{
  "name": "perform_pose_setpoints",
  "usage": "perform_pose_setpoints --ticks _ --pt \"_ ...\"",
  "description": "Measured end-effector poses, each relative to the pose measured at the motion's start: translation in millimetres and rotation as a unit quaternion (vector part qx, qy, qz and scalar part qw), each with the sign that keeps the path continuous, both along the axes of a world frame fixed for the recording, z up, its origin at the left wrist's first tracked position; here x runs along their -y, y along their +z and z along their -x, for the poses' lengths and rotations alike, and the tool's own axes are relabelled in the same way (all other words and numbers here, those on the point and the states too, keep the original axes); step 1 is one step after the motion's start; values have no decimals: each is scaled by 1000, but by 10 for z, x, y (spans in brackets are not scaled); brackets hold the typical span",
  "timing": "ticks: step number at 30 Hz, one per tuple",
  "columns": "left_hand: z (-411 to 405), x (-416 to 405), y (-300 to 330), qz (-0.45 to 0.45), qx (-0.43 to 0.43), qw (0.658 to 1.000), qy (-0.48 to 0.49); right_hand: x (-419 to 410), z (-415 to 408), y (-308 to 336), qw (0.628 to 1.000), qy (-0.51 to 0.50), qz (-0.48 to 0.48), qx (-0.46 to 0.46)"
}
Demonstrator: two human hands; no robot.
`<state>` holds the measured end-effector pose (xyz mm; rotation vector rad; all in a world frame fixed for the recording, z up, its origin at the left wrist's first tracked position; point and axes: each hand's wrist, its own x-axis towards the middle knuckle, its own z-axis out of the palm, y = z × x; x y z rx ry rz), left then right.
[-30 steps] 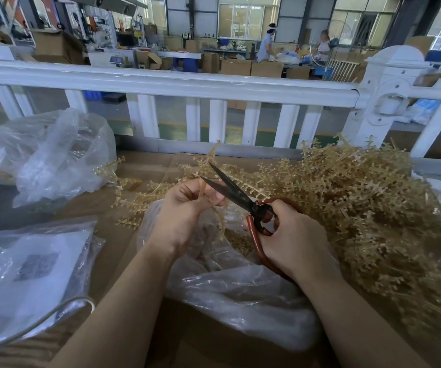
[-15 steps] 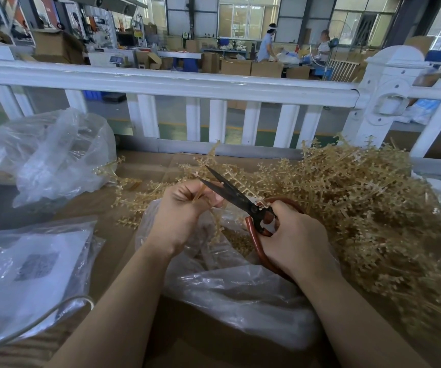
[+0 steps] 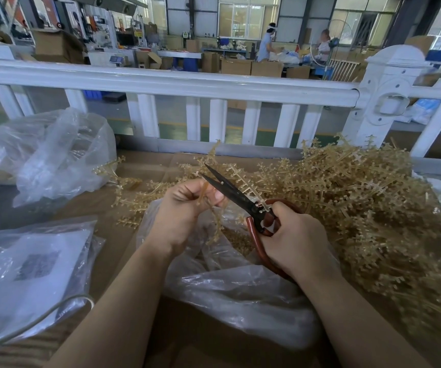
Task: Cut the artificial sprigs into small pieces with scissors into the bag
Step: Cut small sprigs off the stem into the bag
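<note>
My left hand (image 3: pixel 185 208) pinches a thin beige sprig (image 3: pixel 215 224) that hangs down over the mouth of a clear plastic bag (image 3: pixel 230 293). My right hand (image 3: pixel 293 243) grips the red handles of black-bladed scissors (image 3: pixel 230 191). The blades are slightly apart, with their tips just above my left fingers and the sprig's top end against them. Cut beige pieces lie inside the bag. A large heap of beige sprigs (image 3: pixel 368 208) covers the table to the right.
A cardboard-covered table (image 3: pixel 145 166) carries the work. A crumpled clear bag (image 3: pixel 54 158) sits at the back left, and a flat bag with a printed sheet (image 3: pixel 30 269) lies at front left. A white railing (image 3: pixel 187 83) runs behind the table.
The scissor blades have narrowed a little and shifted slightly left toward the sprig in my left hand. Both hands stay over the bag.
</note>
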<state>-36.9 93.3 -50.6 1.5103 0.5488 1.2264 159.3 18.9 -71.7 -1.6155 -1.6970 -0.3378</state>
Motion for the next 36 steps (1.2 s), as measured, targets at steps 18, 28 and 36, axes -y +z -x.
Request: perform_pose_setpoints --ticks 18,28,36 --pt "7 0 -18 32 0 999 14 -18 -2 2 1000 -11 2 6" --pt "-25 42 42 41 -16 999 24 -1 -2 -7 999 -14 35 -30" --pt "-46 9 51 172 38 981 84 -17 -12 -1 988 25 34 -148"
